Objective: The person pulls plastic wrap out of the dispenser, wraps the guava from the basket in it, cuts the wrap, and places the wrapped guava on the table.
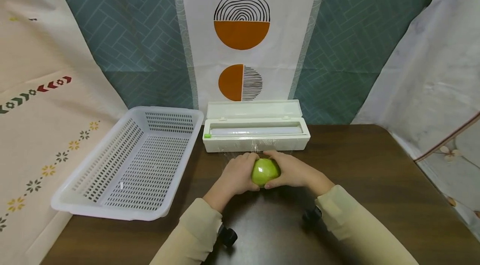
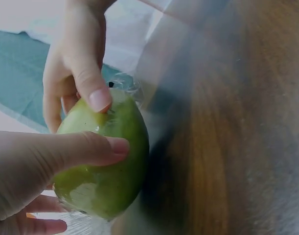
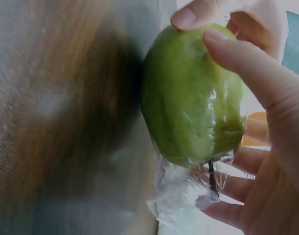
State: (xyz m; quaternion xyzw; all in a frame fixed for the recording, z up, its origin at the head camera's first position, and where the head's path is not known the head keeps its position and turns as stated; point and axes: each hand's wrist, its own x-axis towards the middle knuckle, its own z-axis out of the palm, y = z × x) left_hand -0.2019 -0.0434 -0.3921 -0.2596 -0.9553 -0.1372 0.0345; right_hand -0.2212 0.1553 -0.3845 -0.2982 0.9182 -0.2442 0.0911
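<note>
A green pear (image 1: 265,172) is held between both hands, close over the dark tabletop. Clear plastic wrap (image 3: 176,188) covers its skin and bunches loosely around the dark stem (image 3: 212,177). My left hand (image 1: 240,172) grips the pear from the left, its thumb laid across the near side in the left wrist view. From the other side my right hand (image 1: 294,170) holds it, thumb pressing near the left thumb and fingers spread behind by the stem. Just beyond the hands, the white wrap box (image 1: 256,144) stands with its lid raised and a roll (image 1: 256,131) inside.
To the left lies a white slotted plastic basket (image 1: 176,196), reaching close to the wrap box. Brown wooden table (image 1: 375,181) extends to the right. Patterned cloths (image 1: 142,27) hang behind and along both sides.
</note>
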